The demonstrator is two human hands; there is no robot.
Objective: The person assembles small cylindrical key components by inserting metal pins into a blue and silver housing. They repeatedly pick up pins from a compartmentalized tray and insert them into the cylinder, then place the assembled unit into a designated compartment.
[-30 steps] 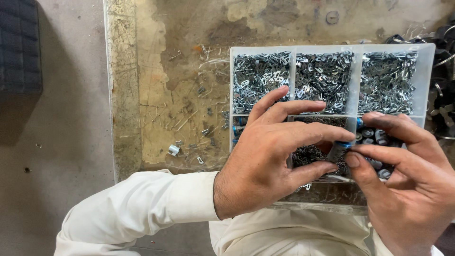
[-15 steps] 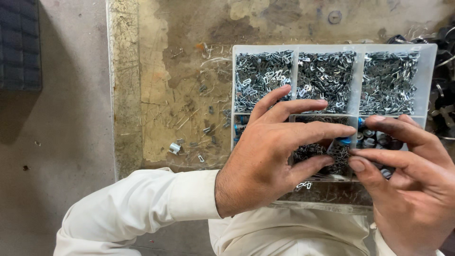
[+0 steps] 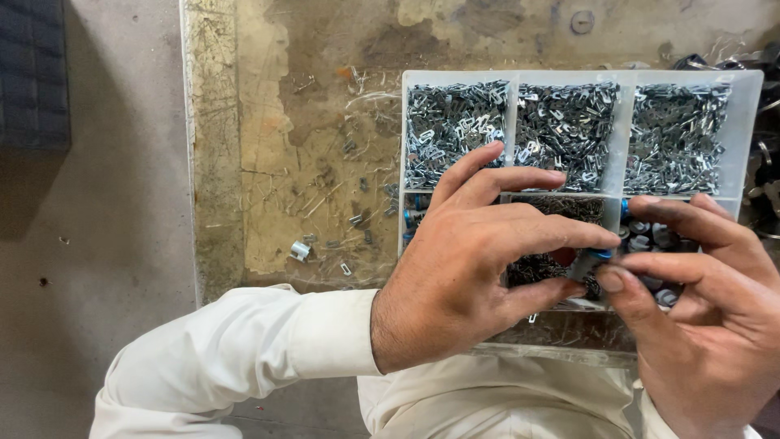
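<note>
My left hand [image 3: 479, 260] and my right hand [image 3: 707, 309] meet over the near row of a clear plastic compartment box [image 3: 751, 130]. Between the fingertips of both hands sits a small grey metal part with a blue tip [image 3: 587, 262]; the left thumb and forefinger pinch it, and the right thumb and forefinger touch its right end. The far row of the box holds three compartments full of small silver metal clips [image 3: 455, 122]. Below the hands, a compartment of thin dark pins [image 3: 569, 207] and one of round blue-and-silver parts [image 3: 650, 236] are partly hidden.
The box rests on a worn, stained workbench [image 3: 309, 162] with several loose metal bits [image 3: 301, 250] scattered left of it. Bare concrete floor [image 3: 97, 244] lies to the left. Dark metal items [image 3: 764, 179] crowd the right edge. White sleeves cover my arms.
Both hands stayed over the near compartments. The fingertips have drawn closer together around the small blue-tipped part, and the right hand shifted slightly down and left.
</note>
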